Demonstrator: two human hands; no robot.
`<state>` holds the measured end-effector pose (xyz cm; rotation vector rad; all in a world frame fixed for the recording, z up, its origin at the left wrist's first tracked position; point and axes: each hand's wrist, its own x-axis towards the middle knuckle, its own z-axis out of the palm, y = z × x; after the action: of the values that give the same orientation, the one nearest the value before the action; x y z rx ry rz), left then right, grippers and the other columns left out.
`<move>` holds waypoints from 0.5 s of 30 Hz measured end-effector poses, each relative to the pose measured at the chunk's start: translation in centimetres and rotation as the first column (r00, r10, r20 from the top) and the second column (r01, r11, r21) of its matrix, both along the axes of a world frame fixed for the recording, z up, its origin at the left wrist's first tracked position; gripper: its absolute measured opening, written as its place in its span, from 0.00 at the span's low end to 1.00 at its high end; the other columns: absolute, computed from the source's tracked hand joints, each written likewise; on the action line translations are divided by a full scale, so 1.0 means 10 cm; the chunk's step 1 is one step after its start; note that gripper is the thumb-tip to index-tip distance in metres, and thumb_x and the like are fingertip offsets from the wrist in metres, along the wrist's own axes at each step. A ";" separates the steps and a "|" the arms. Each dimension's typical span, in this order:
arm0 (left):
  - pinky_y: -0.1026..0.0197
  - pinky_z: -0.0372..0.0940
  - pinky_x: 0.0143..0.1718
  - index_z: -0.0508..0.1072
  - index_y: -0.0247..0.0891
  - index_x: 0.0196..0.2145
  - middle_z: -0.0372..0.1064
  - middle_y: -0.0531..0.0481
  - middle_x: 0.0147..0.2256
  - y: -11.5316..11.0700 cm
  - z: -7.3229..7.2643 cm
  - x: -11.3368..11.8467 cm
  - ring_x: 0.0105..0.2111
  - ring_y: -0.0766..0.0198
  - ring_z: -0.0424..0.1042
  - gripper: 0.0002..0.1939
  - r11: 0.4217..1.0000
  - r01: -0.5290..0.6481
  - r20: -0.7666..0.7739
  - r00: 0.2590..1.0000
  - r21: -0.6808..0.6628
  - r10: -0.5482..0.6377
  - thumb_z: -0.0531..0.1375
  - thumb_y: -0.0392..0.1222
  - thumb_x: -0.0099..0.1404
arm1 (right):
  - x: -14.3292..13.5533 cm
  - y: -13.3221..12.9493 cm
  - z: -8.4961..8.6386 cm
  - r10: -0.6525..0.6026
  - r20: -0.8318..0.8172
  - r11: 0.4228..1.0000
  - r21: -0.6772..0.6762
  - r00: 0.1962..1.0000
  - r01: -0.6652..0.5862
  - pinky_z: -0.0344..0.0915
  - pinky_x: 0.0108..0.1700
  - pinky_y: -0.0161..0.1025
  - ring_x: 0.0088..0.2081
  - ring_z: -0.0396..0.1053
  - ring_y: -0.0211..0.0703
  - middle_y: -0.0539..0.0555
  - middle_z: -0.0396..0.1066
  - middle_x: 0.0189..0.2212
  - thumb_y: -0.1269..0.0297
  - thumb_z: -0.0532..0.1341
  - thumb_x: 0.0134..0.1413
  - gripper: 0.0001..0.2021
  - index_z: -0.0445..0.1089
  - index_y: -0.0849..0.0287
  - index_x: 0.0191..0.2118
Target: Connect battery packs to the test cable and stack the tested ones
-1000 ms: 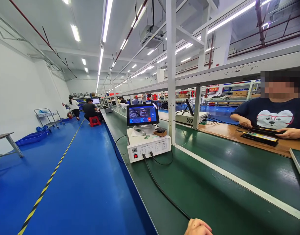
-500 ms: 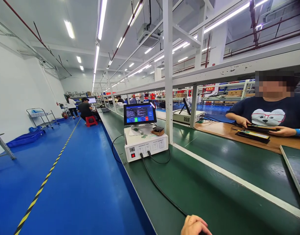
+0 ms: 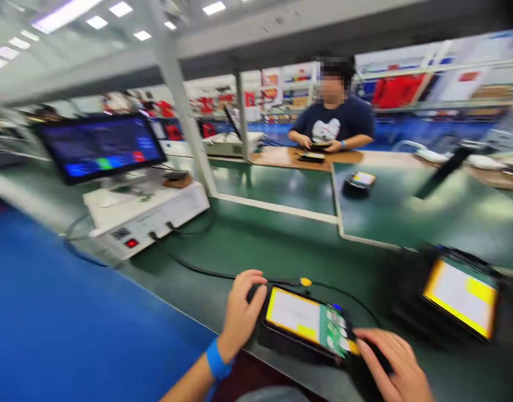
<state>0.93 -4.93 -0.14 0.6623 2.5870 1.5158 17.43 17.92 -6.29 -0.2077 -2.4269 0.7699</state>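
An open flat device (image 3: 306, 324) with a yellow-edged white panel and a green circuit board lies on the green bench near me. My left hand (image 3: 241, 312), with a blue wristband, grips its left end. My right hand (image 3: 392, 363) rests on its right end, fingers curled over the dark edge. A black cable (image 3: 206, 272) with a yellow plug runs from the device's far edge to a white tester box (image 3: 149, 215). The picture is blurred by motion.
A monitor (image 3: 99, 146) stands on the tester box at the left. A second open device (image 3: 461, 296) lies to the right. Across the bench a co-worker (image 3: 334, 120) handles a dark device (image 3: 312, 153). A white post (image 3: 185, 117) rises behind the box. Blue floor lies on the left.
The view has swung right and down from the long aisle to the bench in front of me. Both hands and the device, mostly out of sight before, are now in view.
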 end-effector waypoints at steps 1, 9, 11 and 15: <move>0.55 0.54 0.54 0.69 0.39 0.38 0.66 0.46 0.46 0.02 0.06 -0.03 0.49 0.60 0.62 0.11 0.995 0.093 0.017 0.996 -0.022 -0.093 0.50 0.44 0.64 | 0.04 -0.01 0.05 0.019 0.078 1.000 -0.026 0.997 -0.017 0.62 0.43 0.52 0.38 0.68 0.53 0.55 0.71 0.35 0.52 0.51 0.63 0.12 0.68 0.51 0.38; 0.54 0.55 0.53 0.63 0.37 0.53 0.63 0.43 0.53 0.51 0.25 -0.29 0.51 0.54 0.61 0.27 0.533 0.530 0.069 0.748 -0.660 -0.660 0.56 0.53 0.59 | -0.17 0.03 0.40 0.136 0.348 0.988 -0.112 0.928 -0.102 0.55 0.40 0.41 0.32 0.61 0.43 0.50 0.66 0.27 0.68 0.53 0.62 0.08 0.61 0.58 0.30; 0.53 0.58 0.48 0.66 0.36 0.50 0.66 0.42 0.49 0.63 0.25 -0.36 0.48 0.51 0.64 0.29 0.450 0.558 0.123 0.712 -0.697 -0.692 0.59 0.55 0.55 | -0.17 0.06 0.45 0.157 0.414 0.987 -0.107 0.897 -0.124 0.54 0.40 0.39 0.32 0.61 0.41 0.48 0.66 0.27 0.71 0.56 0.61 0.06 0.61 0.59 0.31; 0.55 0.61 0.41 0.67 0.35 0.49 0.67 0.40 0.44 0.81 0.30 -0.45 0.43 0.50 0.66 0.33 0.307 0.556 0.199 0.671 -0.773 -0.714 0.61 0.58 0.49 | -0.20 0.11 0.54 0.194 0.519 0.981 -0.090 0.832 -0.173 0.54 0.40 0.36 0.32 0.62 0.40 0.48 0.67 0.27 0.70 0.59 0.60 0.06 0.64 0.60 0.32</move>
<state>-3.57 3.18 2.89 1.4641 2.2142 -0.0131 15.40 19.06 -0.85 -0.2253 -2.9893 0.9437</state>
